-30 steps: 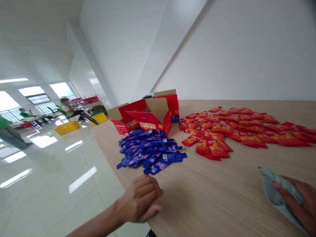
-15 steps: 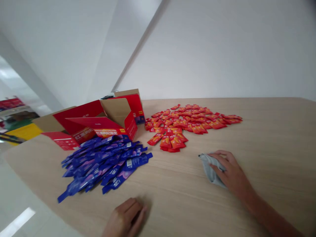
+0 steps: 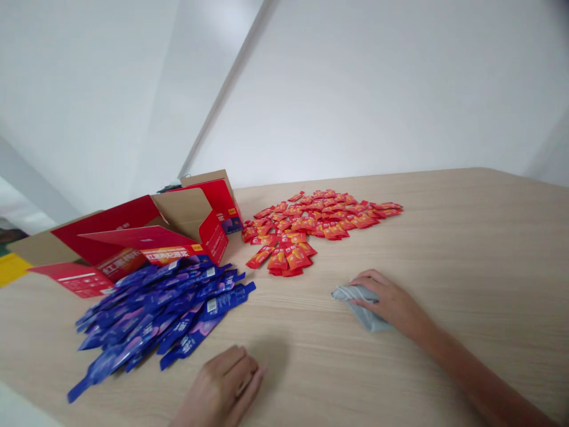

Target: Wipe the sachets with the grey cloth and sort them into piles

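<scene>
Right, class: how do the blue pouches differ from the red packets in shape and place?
The blue pouches are long with narrow necks; the red packets are short and roughly rectangular. The blue pouches lie nearer the camera than the red packets. Both lie in overlapping heaps on the table.

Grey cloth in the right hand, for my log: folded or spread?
Folded, loosely: the grey cloth shows overlapping, creased layers gathered in the right hand.
</scene>
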Available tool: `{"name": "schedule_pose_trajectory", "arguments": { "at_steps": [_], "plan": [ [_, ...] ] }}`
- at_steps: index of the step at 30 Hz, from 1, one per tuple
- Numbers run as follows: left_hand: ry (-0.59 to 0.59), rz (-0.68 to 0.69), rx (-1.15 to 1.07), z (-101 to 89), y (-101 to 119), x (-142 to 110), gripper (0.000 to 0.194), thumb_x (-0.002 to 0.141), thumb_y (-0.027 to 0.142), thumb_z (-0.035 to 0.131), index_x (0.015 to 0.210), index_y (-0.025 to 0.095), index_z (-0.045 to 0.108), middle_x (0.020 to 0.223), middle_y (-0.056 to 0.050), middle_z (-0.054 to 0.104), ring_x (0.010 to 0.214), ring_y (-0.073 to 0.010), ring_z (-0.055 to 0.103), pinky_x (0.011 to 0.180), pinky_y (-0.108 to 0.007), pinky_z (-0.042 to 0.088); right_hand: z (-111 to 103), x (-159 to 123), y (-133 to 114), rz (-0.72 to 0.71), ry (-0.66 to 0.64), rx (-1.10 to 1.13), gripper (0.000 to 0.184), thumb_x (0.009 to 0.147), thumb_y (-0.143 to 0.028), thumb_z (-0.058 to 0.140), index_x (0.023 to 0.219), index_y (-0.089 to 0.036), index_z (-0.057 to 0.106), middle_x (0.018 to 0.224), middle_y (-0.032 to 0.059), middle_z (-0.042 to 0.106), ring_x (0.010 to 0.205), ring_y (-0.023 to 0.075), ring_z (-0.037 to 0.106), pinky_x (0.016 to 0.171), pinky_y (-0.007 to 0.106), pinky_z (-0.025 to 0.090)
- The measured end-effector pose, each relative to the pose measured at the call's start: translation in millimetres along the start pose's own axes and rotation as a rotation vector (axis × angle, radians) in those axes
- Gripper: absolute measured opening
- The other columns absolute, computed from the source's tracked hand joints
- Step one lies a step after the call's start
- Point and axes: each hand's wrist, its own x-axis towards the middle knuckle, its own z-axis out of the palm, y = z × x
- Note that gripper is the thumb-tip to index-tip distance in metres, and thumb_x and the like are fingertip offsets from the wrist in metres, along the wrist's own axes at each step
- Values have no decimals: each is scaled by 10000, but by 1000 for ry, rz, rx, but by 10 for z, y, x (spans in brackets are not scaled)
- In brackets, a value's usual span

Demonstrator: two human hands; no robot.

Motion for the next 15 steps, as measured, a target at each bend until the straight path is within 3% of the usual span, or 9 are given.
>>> {"name": "schedule_pose_trajectory", "arguments": {
  "at_steps": [4, 8, 11, 15],
  "plan": [
    [-121, -102, 59, -73, -69, 956, 203, 1038, 324, 495, 994, 207, 656, 994, -62, 661, 969, -190, 651, 867, -312, 526, 11, 17, 23, 20, -70, 29, 354, 930, -522, 601, 1206, -315, 679, 1271, 63, 631, 1139, 255, 631, 1053, 449, 496],
    [-114, -227, 143, 168, -445, 1790, 305, 1006, 400, 587, 1180, 155, 643, 1229, -113, 629, 1170, -255, 601, 1033, -457, 486, 3, 25, -32, 18, -74, 16, 329, 939, -491, 589, 1196, -306, 678, 1275, 59, 631, 1131, 244, 637, 1030, 420, 498],
    [-135, -347, 182, 377, -723, 2080, 335, 991, 389, 625, 1225, 150, 627, 1262, -105, 626, 1147, -256, 622, 989, -493, 521, 6, 21, -77, 1, -68, 4, 299, 940, -435, 596, 1195, -299, 674, 1263, 53, 638, 1122, 232, 645, 1018, 390, 498],
    [-208, -447, 152, 535, -957, 2179, 346, 987, 381, 638, 1247, 154, 617, 1229, -98, 641, 1054, -228, 658, 901, -439, 573, 16, 2, -110, -27, -37, -16, 276, 946, -381, 593, 1202, -305, 662, 1247, 49, 644, 1098, 234, 654, 978, 387, 515]
  ]
}}
